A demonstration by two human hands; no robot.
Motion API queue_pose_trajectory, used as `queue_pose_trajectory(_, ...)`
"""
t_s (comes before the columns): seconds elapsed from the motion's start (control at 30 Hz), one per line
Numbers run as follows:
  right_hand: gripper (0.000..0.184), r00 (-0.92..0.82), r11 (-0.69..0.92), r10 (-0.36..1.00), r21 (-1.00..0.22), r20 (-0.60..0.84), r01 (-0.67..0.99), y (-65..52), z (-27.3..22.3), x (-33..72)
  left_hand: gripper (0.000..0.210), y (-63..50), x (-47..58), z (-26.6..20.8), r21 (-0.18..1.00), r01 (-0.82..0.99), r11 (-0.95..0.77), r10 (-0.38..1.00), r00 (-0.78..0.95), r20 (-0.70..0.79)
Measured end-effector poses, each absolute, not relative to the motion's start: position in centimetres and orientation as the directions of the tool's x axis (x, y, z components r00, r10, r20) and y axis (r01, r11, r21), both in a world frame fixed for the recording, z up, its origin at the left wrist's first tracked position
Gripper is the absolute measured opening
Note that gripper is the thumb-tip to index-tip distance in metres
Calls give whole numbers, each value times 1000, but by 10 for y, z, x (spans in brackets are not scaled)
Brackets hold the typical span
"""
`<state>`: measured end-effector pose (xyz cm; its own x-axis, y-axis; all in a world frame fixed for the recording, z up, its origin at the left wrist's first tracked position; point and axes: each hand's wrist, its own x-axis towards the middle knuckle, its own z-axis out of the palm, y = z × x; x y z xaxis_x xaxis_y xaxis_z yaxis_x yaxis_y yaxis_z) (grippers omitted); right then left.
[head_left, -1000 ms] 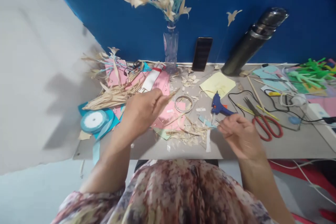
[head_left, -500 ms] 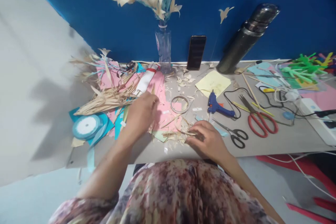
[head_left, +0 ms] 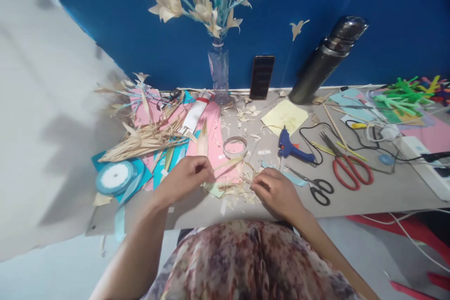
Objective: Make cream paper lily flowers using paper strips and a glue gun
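Note:
My left hand is closed in a pinch on a narrow, pale dried husk strip, just in front of the pink paper. The strip runs rightward over a pile of husk scraps. At the pile's right side, my right hand has its fingers curled together at the thin, browner end of the strip. A roll of tape lies beyond the strip, between both hands. One broad, pointed husk piece rests on the pink paper past my left hand.
To the left lie a husk bundle and a blue ribbon spool. On the right are a blue glue gun, black scissors and red-handled scissors. A bottle of husk flowers, a phone and a flask stand behind.
My left hand has come back from the pink paper toward the table's front, with a husk strip now in its fingers. My right hand has stayed near the scraps. The view has tilted slightly.

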<state>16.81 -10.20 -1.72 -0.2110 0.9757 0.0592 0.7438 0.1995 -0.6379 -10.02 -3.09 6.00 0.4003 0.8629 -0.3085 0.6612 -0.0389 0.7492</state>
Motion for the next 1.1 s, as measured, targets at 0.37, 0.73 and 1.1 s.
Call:
queue_pose_trajectory(0.37, 22, -143, 401, 911, -746, 388, 532, -85, 8, 150, 26, -45, -122, 65, 872, 476, 115, 772, 509, -380)
queue_pose_trajectory(0.73, 24, -18, 260, 957, -825, 291, 501, -83, 23, 130, 38, -47, -92, 48, 974, -120, 192, 943, 298, -149)
queue_pose_trajectory(1.1, 23, -119, 250, 968, -847, 220, 469, -71, 30, 122, 26, -34, -59, 53, 978, 188, 89, 976, 181, -124)
